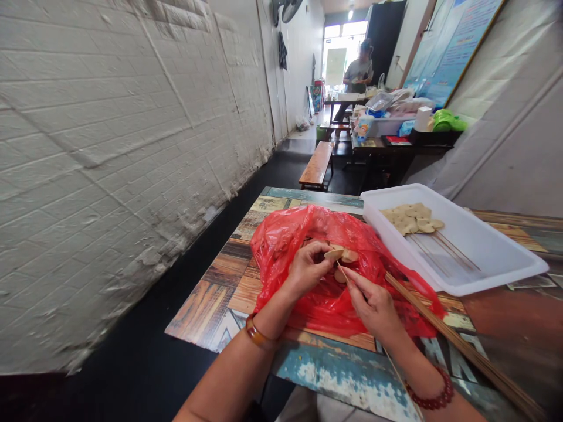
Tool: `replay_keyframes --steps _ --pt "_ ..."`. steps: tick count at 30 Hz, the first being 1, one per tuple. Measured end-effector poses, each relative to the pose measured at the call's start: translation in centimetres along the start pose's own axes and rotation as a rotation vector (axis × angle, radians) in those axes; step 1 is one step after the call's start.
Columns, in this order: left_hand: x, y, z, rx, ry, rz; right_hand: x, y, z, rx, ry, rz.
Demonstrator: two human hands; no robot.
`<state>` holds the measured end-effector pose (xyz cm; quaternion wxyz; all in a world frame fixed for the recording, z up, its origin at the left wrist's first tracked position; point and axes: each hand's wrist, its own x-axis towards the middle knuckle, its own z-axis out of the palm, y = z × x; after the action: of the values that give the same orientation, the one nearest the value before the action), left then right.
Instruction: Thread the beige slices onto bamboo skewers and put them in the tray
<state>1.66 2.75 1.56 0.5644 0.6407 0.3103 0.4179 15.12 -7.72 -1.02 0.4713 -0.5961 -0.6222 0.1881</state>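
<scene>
Slice (333, 255) pinched in L hand (309, 268), above red bag (281, 240); R hand (373, 302) pinches stick (342, 271) just below, tip at slice's edge. Best keep stick in line w/ slice, push slowly, L fingers (323, 248) clear of tip.

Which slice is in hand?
The slice pinched in the left hand, meeting the right hand's stick; other visible slices lie in the red bag or white tray.
</scene>
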Motion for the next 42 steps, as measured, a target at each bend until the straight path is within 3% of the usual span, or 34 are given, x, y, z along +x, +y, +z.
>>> replay_keyframes --steps 13,18,25,31,42 --pt "-0.1 0.2 0.3 -0.108 -0.073 -0.139 0.1 0.2 0.1 -0.004 0.021 -0.031" --pt "-0.2 0.5 0.6 -0.27 -0.056 -0.149 0.1 0.1 0.2 -0.027 0.049 -0.038" --pt "-0.5 0.4 0.6 -0.352 -0.089 -0.357 0.1 0.2 0.2 -0.073 0.08 -0.039" --pt "-0.4 -0.3 0.4 -0.279 -0.048 -0.335 0.1 -0.1 0.1 -0.066 0.083 -0.038" --pt "-0.3 -0.2 0.3 -0.419 -0.032 -0.416 -0.1 -0.1 -0.1 -0.056 0.046 -0.041"
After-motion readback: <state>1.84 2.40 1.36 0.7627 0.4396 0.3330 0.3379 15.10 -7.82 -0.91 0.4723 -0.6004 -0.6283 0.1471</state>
